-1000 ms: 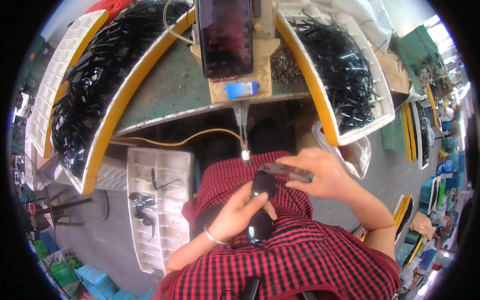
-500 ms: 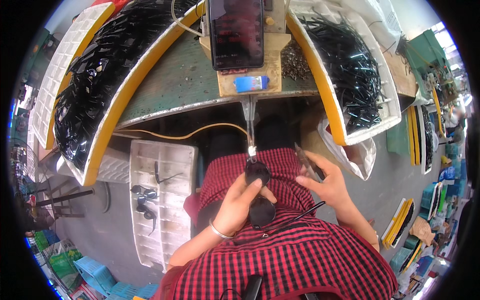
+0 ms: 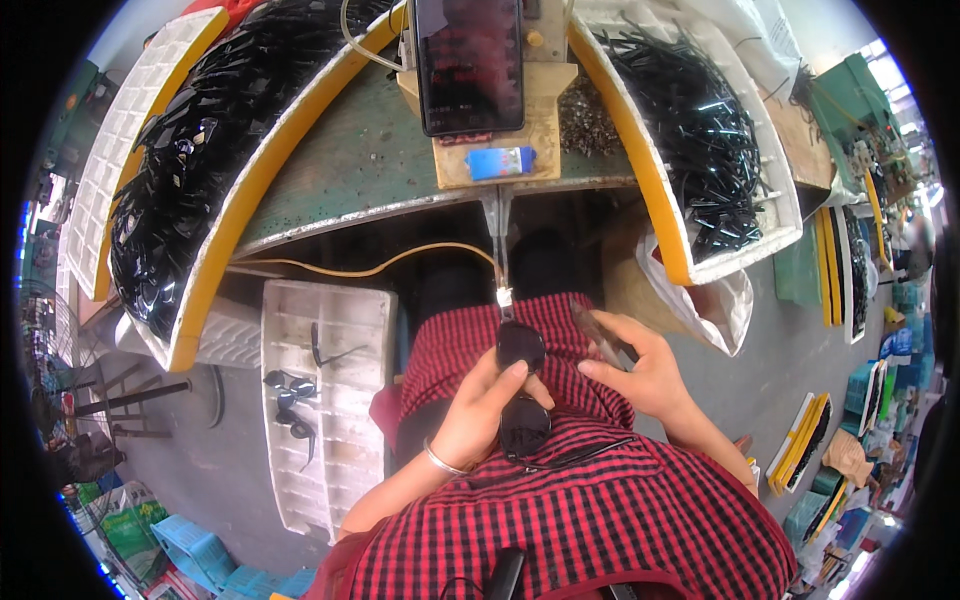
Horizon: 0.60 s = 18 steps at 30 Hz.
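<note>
My left hand grips a pair of sunglasses by the middle, thumb on top. The two round dark lenses lie one above the other, over my lap. The upper end of the frame is against the narrow tip of a metal fixture jutting from the bench. A thin black temple stretches right from the lower end, over the checked apron; whether it is joined there I cannot tell. To the right, my right hand holds a slim greyish pointed tool, its exact kind unclear.
White foam trays with yellow sides flank the green bench: one heaped with black glossy parts, another with thin black temples. A phone stands above a blue box. Sunglasses lie in a low white tray.
The black temple has swung down and in, from pointing up right to lying nearly level beside the lower lens. My right hand and its tool have shifted slightly left. My left hand keeps its hold.
</note>
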Tool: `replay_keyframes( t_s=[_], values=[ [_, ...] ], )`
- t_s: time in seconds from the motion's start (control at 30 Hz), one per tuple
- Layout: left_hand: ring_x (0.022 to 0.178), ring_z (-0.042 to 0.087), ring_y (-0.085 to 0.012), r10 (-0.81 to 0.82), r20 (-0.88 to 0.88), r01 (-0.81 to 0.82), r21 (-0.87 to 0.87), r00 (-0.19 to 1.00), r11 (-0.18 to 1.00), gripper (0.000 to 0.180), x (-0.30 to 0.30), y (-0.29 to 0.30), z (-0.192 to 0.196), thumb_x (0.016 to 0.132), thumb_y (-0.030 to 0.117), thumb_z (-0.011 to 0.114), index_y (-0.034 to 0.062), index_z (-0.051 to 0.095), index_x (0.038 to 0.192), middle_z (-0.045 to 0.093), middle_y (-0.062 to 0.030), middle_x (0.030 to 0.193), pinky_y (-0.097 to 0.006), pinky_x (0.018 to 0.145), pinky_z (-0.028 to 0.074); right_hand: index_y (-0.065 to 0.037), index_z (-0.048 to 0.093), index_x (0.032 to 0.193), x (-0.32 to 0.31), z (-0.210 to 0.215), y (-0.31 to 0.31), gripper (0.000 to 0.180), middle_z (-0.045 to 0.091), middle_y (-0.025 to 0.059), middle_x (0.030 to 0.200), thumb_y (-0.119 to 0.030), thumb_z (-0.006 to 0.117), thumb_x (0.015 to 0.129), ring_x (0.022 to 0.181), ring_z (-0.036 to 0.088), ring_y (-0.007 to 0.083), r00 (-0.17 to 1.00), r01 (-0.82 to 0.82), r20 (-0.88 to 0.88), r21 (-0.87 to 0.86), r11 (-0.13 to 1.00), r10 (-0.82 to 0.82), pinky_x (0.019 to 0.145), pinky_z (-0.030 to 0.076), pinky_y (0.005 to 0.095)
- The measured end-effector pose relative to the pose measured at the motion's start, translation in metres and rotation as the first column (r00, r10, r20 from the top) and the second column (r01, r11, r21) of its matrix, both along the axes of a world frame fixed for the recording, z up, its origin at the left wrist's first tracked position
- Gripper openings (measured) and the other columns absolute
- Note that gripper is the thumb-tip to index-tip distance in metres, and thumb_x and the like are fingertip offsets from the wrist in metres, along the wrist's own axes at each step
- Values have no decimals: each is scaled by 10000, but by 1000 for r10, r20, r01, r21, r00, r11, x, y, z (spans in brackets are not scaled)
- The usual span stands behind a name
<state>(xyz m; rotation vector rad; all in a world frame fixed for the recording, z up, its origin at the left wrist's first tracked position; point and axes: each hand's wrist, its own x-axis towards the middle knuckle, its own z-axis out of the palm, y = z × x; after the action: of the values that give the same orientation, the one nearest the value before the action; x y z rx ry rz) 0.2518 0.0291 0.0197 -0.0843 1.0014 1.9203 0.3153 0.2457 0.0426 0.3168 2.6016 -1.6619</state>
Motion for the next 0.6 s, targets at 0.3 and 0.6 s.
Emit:
replay_keyframes(
  t_s=[0.3,0.6],
  values=[
    [777,625,-168,-12,-46,11,-30,999,999,280,0,1,2,1015,231,444,11,460,1186,649,-130,825,-260,723,504,4,588,1233,-3,-1,-3,539,603,54,928,-141,788,754,788,552,123,998,1,58,-23,1000,1,721,458,258],
    [785,627,-165,-66,7,66,-64,998,996,254,-1,0,-1,1016,193,435,1,461,1180,653,-131,846,-251,733,502,-15,605,1223,-6,0,-4,528,595,54,871,-141,789,745,732,548,133,998,-27,54,20,999,25,676,459,265]
  ],
)
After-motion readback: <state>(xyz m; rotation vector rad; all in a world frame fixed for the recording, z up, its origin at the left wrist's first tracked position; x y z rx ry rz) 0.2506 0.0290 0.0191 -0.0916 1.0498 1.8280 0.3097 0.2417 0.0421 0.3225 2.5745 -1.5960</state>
